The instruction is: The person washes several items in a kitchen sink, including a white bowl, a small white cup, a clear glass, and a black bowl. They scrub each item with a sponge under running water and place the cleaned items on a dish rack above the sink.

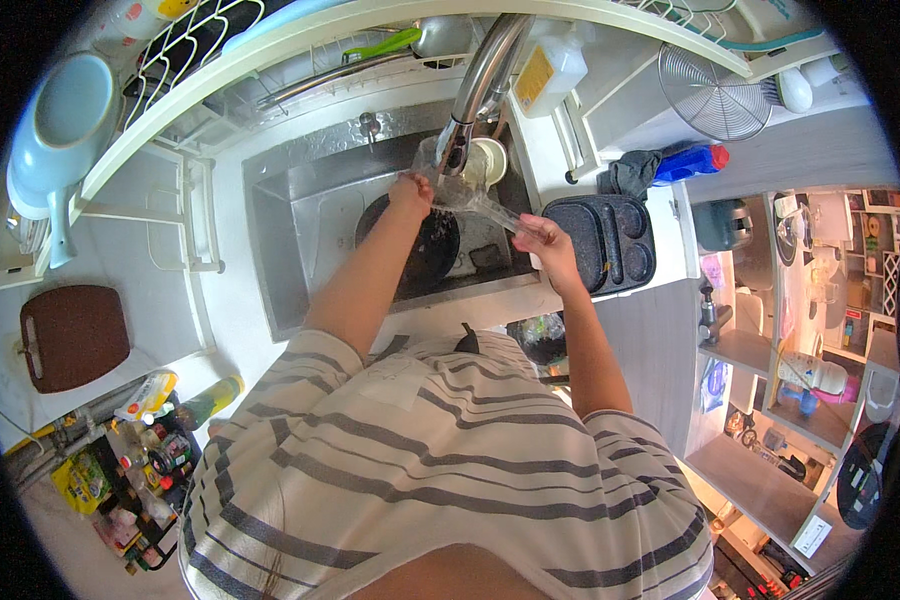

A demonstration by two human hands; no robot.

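Observation:
Under the steel faucet (459, 139), a clear plastic item (457, 193), bag-like at one end, is spread between both hands. My left hand (411, 193) pinches its left side over the sink. My right hand (546, 244) grips its narrow right end near the sink's right edge. Water seems to run onto it. A dark round pan (420, 251) lies in the steel sink (274, 247) below my left forearm. Behind the plastic stands a cream-coloured cup or bowl (493, 159), partly hidden.
A dark speckled divided pan (596, 240) lies right of the sink. Behind it are a grey cloth (630, 174) and a blue bottle (682, 165). A white dish rack (195, 97) spans above the sink. A brown cutting board (79, 337) lies at the left.

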